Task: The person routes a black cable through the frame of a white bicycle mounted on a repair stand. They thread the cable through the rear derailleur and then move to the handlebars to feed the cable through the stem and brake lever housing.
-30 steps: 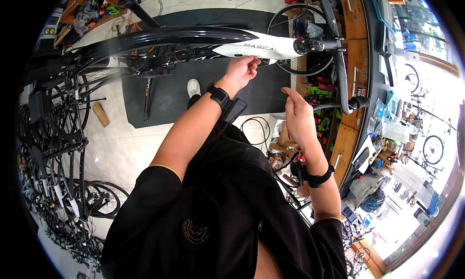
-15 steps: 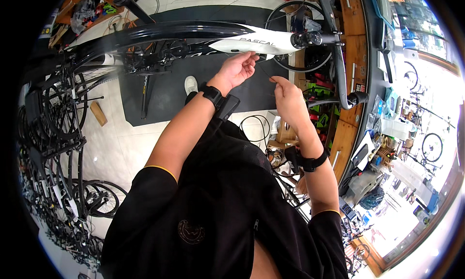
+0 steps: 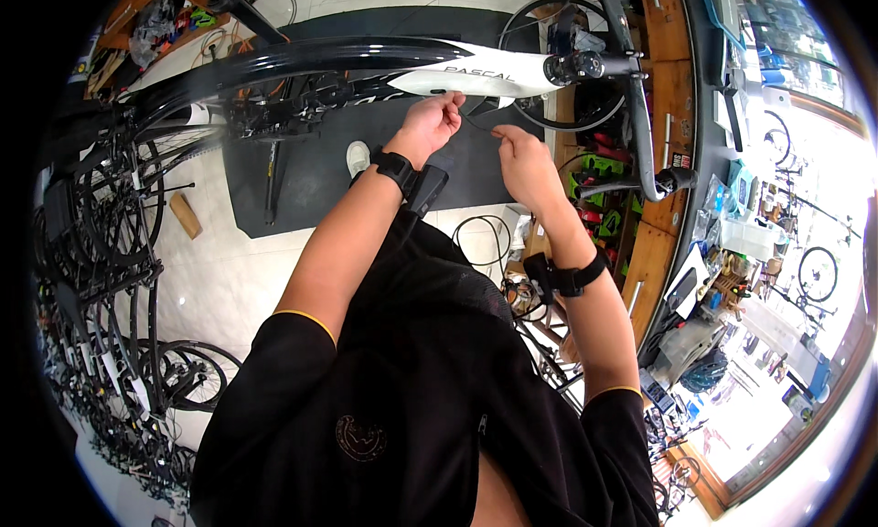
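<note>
A bicycle frame (image 3: 302, 56), glossy black with a white front section, lies across the view ahead of me. My left hand (image 3: 432, 125) is closed in a pinch, its fingertips against the lower edge of the white section, by a small dark slot. A thin dark cable (image 3: 476, 125) runs in a slight curve from those fingertips to my right hand (image 3: 528, 166). The right hand pinches the cable between thumb and forefinger, a little apart from the frame. What the left fingertips press on is partly hidden, but the cable reaches them.
Dark handlebars (image 3: 640, 116) and a front wheel (image 3: 562, 61) are at the right end of the frame. Beneath lies a dark grey mat (image 3: 320, 189). Wooden drawers (image 3: 660, 161) line the right side, and bicycles (image 3: 101, 207) crowd the left. A coiled black cable (image 3: 485, 239) lies on the floor.
My left hand has shifted left along the frame, toward the slot. The right hand has moved left and slightly up with the cable, staying near the left.
</note>
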Motion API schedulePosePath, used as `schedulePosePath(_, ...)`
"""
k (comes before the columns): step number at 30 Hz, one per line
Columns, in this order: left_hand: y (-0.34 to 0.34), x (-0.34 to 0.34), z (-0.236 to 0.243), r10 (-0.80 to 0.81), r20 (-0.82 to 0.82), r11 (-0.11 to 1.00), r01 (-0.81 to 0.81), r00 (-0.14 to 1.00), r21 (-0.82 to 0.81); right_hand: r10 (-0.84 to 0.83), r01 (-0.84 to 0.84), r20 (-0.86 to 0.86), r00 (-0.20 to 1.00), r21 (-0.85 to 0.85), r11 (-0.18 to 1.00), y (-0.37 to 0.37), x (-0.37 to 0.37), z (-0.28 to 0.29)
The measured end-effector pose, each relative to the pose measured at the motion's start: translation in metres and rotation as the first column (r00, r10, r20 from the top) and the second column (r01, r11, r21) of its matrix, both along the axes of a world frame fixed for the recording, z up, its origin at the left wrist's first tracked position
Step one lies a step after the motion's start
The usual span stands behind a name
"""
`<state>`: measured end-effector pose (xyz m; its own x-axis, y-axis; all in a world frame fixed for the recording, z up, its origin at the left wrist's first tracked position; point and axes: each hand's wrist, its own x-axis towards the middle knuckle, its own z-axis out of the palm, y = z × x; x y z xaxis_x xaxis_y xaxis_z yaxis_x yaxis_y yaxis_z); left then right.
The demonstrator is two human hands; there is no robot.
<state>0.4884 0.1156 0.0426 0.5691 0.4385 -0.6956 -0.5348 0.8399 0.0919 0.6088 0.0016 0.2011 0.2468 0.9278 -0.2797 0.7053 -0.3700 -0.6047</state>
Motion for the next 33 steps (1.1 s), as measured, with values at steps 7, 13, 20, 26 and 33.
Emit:
schedulePosePath(7, -0.013, -0.008, 0.015, -0.149, 0.108, 0.986, 0.139, 0.983, 0.096, -0.033, 0.033, -0.007, 0.999, 0.032, 0.999, 0.006, 0.004, 0.008)
schedulePosePath(13, 0.002, -0.003, -0.002, -0.093, 0.025, 0.984, 0.088, 0.995, 0.156, 0.000, 0.000, -0.020, 1.000, 0.024, 1.000, 0.011, -0.002, -0.007)
schedulePosePath(20, -0.001, -0.007, 0.020, -0.082, 0.091, 0.995, 0.077, 0.992, 0.055, -0.030, 0.030, 0.005, 1.000, -0.009, 1.000, 0.028, -0.010, -0.025)
schedulePosePath(26, -0.004, -0.001, 0.016, -0.145, 0.029, 0.972, 0.137, 0.989, 0.192, -0.003, 0.002, -0.009, 1.000, -0.083, 0.997, 0.024, -0.004, -0.017)
schedulePosePath(33, -0.007, 0.002, 0.009, -0.081, -0.159, 0.982, 0.106, 0.984, 0.154, -0.002, 0.001, -0.035, 0.999, -0.024, 1.000, 0.030, -0.001, -0.040)
